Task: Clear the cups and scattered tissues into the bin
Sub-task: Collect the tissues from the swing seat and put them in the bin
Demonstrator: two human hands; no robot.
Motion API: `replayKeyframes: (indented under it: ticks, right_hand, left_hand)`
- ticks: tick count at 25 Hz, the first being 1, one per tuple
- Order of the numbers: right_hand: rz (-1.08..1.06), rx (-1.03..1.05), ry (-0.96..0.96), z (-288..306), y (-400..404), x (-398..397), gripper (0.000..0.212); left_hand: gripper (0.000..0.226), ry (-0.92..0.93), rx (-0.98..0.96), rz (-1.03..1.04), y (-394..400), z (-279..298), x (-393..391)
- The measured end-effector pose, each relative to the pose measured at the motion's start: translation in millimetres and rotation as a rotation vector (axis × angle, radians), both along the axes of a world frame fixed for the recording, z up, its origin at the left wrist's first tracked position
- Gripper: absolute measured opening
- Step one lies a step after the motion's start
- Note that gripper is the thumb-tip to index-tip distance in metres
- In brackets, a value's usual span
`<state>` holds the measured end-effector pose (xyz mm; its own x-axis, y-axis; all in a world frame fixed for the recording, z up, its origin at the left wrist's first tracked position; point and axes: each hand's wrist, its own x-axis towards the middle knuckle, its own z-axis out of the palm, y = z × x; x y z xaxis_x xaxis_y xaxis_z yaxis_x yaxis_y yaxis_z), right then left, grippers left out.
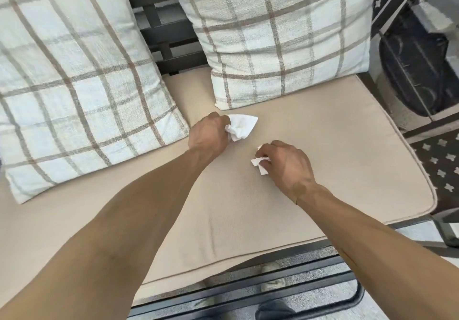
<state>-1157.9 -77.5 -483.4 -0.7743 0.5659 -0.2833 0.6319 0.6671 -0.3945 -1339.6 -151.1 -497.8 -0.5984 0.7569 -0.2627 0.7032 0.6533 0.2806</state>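
Tissues are in both hands, above a beige seat cushion (323,145) on a dark metal-framed bench. The left hand (208,134) reaches furthest forward, close to the foot of the right-hand checked pillow (280,36). Its fingers are curled tight round a crumpled white tissue (242,127), most of which sticks out to the right of the fist, with one flat corner pointing away from the knuckles. Whether that tissue touches the cushion cannot be told from this angle.

The right hand (288,164) sits nearer and to the right, palm down, fingers bent inward and pinching a smaller tissue (259,162). Only torn white edges show at the fingertips and under the thumb side; the rest is hidden beneath the hand. The two hands are near each other but apart, with bare cushion between them.

A second checked pillow (74,81) leans at the left, its lower edge resting on the cushion just beside the left forearm. Dark slats of the bench back (161,24) show between the two pillows. A dark patterned rug (442,160) lies on the floor to the right, and a dark, netted object stands beyond the cushion's far right corner.
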Motion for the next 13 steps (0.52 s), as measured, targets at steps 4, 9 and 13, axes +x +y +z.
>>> replayKeyframes:
  ticks: [4,9,13]
  right_hand:
    - [-0.104,0.019,0.110,40.9,-1.4,10.4,0.028]
    - [-0.131,0.038,0.187,123.7,-10.4,39.5,0.028]
    - [-0.201,0.089,0.200,192.2,-17.1,75.3,0.027]
  left_hand:
    - [0.028,0.023,0.024,0.007,-35.5,42.2,17.4]
    - [0.027,0.035,0.059,-0.013,-61.8,127.8,46.0]
    - [0.024,0.015,0.133,-0.069,-67.9,198.9,71.4]
